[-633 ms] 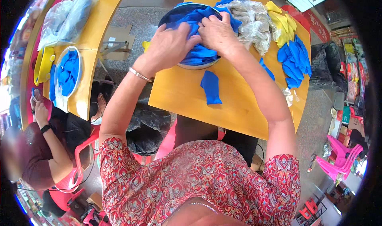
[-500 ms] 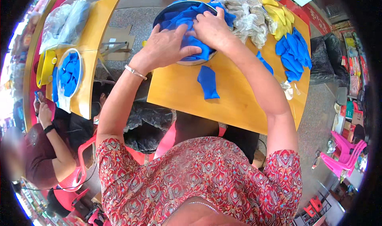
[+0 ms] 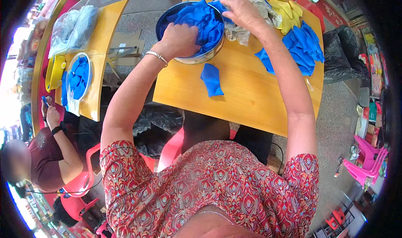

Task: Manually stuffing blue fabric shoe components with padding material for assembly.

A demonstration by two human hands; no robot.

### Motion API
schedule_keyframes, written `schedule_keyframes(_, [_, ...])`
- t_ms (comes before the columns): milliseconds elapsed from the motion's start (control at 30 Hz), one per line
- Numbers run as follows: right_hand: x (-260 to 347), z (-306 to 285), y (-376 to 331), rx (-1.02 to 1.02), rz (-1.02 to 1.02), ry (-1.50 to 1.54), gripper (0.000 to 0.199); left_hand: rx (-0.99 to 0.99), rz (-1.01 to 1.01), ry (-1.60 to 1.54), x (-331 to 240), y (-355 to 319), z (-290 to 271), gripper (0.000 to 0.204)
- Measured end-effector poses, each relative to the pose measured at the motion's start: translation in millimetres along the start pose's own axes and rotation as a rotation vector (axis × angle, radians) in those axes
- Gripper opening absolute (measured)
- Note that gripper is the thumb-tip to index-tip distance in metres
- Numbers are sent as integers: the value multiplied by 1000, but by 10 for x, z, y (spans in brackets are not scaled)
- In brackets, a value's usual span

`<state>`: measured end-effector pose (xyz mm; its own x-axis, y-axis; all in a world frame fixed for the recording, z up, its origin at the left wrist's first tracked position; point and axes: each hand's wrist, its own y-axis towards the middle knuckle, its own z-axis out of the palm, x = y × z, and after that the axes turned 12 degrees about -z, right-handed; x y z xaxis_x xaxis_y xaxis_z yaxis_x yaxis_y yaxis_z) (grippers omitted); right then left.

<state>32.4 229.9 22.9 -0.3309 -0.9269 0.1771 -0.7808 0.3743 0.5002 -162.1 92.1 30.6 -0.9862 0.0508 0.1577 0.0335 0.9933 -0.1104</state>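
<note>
A round tin (image 3: 200,58) full of blue cloth pieces (image 3: 201,22) stands at the table's far left. My left hand (image 3: 180,40) is in the tin, fingers curled down into the blue pieces, tips hidden among them. Just right of the tin's rim is my right hand (image 3: 242,12), its thumb and fingers bent around a blue cloth piece, beside a crumpled clear plastic bag (image 3: 261,7). One loose blue cloth piece (image 3: 212,79) lies on the table in front of the tin.
The wooden table (image 3: 247,95) also bears a yellow cloth pile (image 3: 284,14) and a blue cloth pile (image 3: 303,47) at right. On the left, another table (image 3: 109,24) holds a tub of blue pieces (image 3: 78,78) and plastic bags. A person sits there holding a phone.
My right hand has left the tin's pile and moved right, beyond its rim. My left hand has curled its previously spread fingers into the pieces. The view has shifted slightly.
</note>
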Motion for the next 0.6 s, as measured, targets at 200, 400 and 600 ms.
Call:
schedule_keyframes(200, [-117,134,-82,-57,117,-19,25,-39,-25,-56,-27,-1,56,41])
schedule_keyframes(400, [72,-151,175,-350,-9,-12,22,-36,14,-14,8,35,106,48])
schedule_keyframes(600, [479,269,282,-74,-175,-212,19,-72,-17,-24,-4,17,129,48])
